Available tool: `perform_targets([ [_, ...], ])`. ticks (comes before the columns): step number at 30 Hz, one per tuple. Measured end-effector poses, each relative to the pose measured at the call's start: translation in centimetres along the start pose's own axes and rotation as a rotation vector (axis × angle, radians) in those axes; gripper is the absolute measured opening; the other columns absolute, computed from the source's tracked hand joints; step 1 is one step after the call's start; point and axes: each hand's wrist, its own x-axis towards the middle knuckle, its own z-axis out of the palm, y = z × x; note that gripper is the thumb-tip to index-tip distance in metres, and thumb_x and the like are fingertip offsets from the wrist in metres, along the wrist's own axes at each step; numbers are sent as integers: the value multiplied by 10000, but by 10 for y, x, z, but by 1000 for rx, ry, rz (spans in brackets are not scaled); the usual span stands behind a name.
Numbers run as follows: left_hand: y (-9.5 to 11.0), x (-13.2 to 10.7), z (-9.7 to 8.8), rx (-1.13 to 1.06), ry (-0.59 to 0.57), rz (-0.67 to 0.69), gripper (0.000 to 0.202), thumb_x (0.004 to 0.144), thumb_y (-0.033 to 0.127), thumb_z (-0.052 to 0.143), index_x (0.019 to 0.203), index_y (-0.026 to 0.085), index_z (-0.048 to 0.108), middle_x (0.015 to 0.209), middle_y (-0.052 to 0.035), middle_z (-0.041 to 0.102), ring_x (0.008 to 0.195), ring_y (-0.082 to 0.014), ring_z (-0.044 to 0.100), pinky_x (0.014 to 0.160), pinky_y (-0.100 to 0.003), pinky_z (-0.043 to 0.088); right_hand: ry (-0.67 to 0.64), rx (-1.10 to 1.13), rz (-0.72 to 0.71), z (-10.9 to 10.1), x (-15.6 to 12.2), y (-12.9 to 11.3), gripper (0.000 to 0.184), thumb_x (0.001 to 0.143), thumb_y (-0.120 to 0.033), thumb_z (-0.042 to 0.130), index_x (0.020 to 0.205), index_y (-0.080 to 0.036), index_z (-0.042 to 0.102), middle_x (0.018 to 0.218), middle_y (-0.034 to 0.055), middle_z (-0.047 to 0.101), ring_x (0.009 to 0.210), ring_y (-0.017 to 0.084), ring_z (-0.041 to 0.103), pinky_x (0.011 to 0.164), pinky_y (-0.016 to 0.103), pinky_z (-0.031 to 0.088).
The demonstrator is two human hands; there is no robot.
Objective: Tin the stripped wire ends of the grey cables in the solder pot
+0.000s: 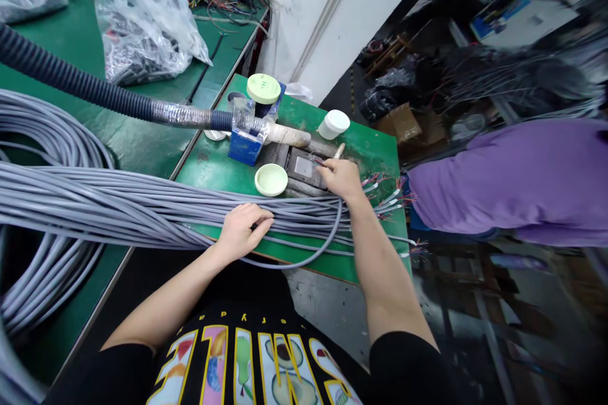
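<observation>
A thick bundle of grey cables (142, 205) runs from the left across a small green table (375, 139). My left hand (243, 230) rests on the bundle near the table's front edge, fingers curled and pinching one grey cable. My right hand (342, 178) is closed on the end of a single grey cable (313, 252) that loops back toward me. It holds the stripped coloured wire tips against a grey metal pot (304, 168) set into the table. A wooden-handled tool (338, 152) lies just behind the right hand.
A corrugated dark hose (85, 85) ends over the pot. Around it stand a blue box (244, 145), a pale green lid (270, 179), a green-lidded jar (263, 90) and a white jar (334, 124). Plastic bags (142, 28) lie far left. A person in purple (513, 180) is at the right.
</observation>
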Motion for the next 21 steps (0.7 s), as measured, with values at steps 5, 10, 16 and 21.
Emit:
perform_targets([
  [5, 1, 1, -4, -51, -8, -11, 148, 888, 270, 566, 864, 181, 683, 752, -48, 691, 691, -156, 593, 701, -292, 441, 183, 302, 99, -44, -86, 19, 383, 823, -360, 595, 492, -172, 552, 477, -10, 561, 480, 110, 499, 510, 240, 347],
  [10, 7, 1, 0, -26, -57, 90, 152, 894, 268, 575, 874, 177, 694, 803, -51, 712, 741, -156, 610, 718, -301, 427, 207, 459, 478, -48, -221, 60, 355, 759, -519, 627, 647, -189, 694, 594, 31, 684, 539, 167, 620, 553, 273, 487],
  [16, 27, -3, 35, 307, -357, 314, 201, 903, 286, 560, 1008, 161, 677, 909, -72, 704, 823, -201, 582, 678, -338, 352, -220, 158, 866, -21, -311, 96, 463, 690, -641, 609, 522, -211, 648, 472, 57, 632, 441, 223, 607, 470, 320, 452],
  [21, 41, 1, 54, 460, -440, 323, 193, 919, 245, 522, 866, 143, 677, 810, -76, 657, 802, -214, 556, 663, -351, 314, -316, 759, 591, -2, -294, 48, 498, 811, -618, 511, 836, -162, 709, 685, 78, 712, 584, 201, 674, 578, 309, 526],
])
